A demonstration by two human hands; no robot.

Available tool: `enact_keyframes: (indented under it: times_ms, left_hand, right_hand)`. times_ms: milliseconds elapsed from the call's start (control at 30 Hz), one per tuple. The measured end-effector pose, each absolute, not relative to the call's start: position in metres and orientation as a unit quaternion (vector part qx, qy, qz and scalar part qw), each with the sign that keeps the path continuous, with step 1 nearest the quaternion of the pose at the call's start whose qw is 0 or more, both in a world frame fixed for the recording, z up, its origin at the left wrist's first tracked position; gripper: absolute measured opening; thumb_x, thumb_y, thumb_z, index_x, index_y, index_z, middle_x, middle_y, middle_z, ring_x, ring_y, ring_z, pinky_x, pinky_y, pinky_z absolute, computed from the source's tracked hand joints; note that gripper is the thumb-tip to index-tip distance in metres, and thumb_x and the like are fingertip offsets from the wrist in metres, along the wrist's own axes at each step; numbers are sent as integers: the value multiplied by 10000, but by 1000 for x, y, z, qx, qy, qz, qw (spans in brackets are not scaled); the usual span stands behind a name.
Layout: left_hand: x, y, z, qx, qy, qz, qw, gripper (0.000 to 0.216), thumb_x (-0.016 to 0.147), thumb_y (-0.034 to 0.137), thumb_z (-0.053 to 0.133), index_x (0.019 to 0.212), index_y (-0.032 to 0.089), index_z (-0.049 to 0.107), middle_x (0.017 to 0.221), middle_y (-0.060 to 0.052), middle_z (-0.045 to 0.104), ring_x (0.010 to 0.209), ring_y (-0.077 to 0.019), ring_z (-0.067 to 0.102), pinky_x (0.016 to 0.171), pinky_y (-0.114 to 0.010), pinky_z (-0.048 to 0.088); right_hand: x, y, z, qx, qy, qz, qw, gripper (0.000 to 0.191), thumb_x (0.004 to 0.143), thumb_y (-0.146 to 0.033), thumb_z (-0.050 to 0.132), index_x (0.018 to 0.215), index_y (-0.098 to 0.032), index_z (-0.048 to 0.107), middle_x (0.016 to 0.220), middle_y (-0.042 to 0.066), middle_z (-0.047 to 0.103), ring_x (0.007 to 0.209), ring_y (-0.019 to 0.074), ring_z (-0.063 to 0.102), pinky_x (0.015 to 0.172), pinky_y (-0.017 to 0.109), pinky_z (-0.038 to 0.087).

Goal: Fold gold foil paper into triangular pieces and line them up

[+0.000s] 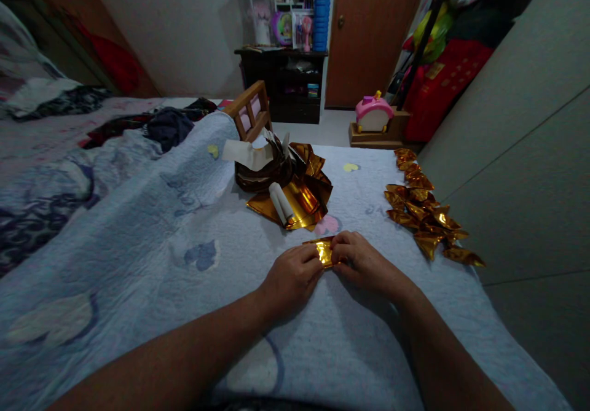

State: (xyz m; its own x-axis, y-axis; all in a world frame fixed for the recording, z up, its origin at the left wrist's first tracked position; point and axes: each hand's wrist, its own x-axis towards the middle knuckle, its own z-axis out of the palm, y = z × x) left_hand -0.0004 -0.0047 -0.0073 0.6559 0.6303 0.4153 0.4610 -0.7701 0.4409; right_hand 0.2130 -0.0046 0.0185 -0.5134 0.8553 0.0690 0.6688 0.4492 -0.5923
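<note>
Left hand: fingers pinched the left edge of the gold foil piece, lower centre of frame.
Right hand: fingers pressed its right side.
Foil piece: lay on the bed quilt.
Folded pieces: row at right.
Foil stack: just above the hands.

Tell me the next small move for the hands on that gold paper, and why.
Probably press the fold down flat with the fingertips. The left hand and right hand both pinch the gold paper against the blanket, and it looks only partly folded, unlike the folded pieces lined up to the right.
</note>
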Motion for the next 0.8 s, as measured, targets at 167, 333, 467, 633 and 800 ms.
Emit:
enact_keyframes:
  times_ms: [167,333,467,633,800]
  left_hand:
    - [-2,-6,-7,898,318,273,134,124,976,141,526,949,153,647,1039,-103,732,1030,-240,709,915,-417,606]
    - [-4,-6,-5,903,317,271,106,147,990,141,485,957,157,628,1149,-128,724,1103,-245,693,969,-439,597]
    - [-5,-5,-4,905,312,268,110,146,990,138,495,1032,149,634,1171,-128,723,1129,-237,685,995,-433,588]
    - [-4,-5,-5,903,311,272,115,160,1013,166,486,1043,153,642,1179,-127,724,1144,-235,683,978,-431,596]
    - [-4,-6,-3,906,312,258,123,168,1005,144,492,1086,135,639,1206,-142,709,1183,-244,666,1004,-444,578]
  right_hand:
    - [212,-4,17,-460,-832,245,188,121,875,-102,634,894,-203,698,1052,71,674,1008,229,589,911,402,475]
    - [206,-9,16,-475,-828,222,199,270,895,-113,599,1137,-212,667,1262,102,657,1191,260,569,1017,444,425]
    - [198,-14,11,-473,-834,204,196,360,935,-101,525,1261,-221,621,1385,119,606,1307,258,522,1087,456,375]
    - [196,-15,9,-490,-831,137,224,304,909,-165,625,1200,-238,671,1427,133,557,1339,326,459,1102,526,354]
    - [194,-16,19,-485,-834,169,203,200,918,-176,625,1095,-220,709,1134,113,662,1048,278,573,928,450,469]
